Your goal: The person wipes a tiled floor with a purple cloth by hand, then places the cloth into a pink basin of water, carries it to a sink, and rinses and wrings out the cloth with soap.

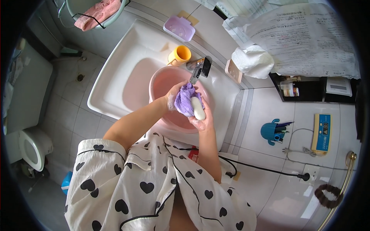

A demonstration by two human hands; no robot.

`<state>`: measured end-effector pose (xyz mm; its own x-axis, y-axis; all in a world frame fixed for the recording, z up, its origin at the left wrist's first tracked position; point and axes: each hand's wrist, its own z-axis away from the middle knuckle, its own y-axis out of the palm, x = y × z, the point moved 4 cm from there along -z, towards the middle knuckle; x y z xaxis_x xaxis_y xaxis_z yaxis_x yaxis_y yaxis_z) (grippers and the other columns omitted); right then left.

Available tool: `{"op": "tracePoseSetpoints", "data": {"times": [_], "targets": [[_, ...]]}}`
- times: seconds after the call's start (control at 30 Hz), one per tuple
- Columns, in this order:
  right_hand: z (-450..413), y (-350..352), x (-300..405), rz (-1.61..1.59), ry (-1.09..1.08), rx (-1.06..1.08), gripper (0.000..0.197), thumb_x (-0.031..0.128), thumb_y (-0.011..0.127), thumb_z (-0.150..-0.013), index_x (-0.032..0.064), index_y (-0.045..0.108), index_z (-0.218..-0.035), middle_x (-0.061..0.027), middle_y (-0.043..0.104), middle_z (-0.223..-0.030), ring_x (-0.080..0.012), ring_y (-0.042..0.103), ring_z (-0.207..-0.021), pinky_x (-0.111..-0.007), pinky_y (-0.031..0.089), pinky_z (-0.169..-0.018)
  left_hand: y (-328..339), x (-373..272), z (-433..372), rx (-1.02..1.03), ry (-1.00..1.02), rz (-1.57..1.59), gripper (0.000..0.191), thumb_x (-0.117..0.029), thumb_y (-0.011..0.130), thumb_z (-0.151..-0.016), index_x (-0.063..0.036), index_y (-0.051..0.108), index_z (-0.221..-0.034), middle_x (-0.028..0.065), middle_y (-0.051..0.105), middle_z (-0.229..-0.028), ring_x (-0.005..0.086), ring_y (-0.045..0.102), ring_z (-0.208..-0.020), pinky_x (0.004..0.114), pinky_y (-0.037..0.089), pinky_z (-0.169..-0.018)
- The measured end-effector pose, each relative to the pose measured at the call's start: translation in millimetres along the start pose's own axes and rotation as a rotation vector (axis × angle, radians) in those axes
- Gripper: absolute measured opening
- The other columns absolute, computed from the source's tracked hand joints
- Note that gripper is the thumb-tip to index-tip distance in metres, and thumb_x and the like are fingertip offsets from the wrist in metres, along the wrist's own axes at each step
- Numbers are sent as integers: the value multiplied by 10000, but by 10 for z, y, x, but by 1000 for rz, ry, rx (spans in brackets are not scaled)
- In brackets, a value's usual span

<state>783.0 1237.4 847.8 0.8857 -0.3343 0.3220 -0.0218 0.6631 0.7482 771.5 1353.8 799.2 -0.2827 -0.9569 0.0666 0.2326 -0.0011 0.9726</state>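
Observation:
My left hand [173, 94], with lather about the wrist, grips a bunched purple cloth [184, 99]. A white bar of soap [198, 108] lies in my right hand [205, 121], pressed against the cloth's right side. Some lather shows on the right palm too. Both hands are over a pink plastic basin [163, 79], which sits in a white washbasin [115, 83]. Just beyond the cloth is the faucet [199, 69], its spout pointing towards my hands. What lies at the bottom of the pink basin is partly hidden by my hands.
A yellow cup [179, 55] stands on the washbasin beside the faucet. On the wall are a purple soap dish [179, 28], a beige dish [233, 71] and a black shelf [310, 93]. A black power cable [260, 166] runs to a socket at right.

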Motion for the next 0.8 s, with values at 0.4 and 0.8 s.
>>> {"op": "tracePoseSetpoints", "data": {"times": [0.4, 0.8], "targets": [[-210, -178, 200, 261, -277, 171, 441, 352, 388, -994, 124, 446, -1367, -106, 511, -1355, -241, 513, -1225, -454, 397, -1057, 850, 338, 358, -83, 986, -1944, 286, -232, 661, -780, -136, 686, -1048, 94, 664, -1130, 285, 584, -1104, 581, 191, -1080], [-142, 66, -165, 79, -191, -170, 385, 322, 421, -1014, 99, 477, -1324, -96, 551, -1279, -255, 537, -1184, -411, 435, -1025, 227, 126, 111, -622, 861, -1962, 291, -254, 564, -917, -118, 653, -1159, 93, 577, -1296, 325, 563, -1144, 531, 377, -1012]]}}
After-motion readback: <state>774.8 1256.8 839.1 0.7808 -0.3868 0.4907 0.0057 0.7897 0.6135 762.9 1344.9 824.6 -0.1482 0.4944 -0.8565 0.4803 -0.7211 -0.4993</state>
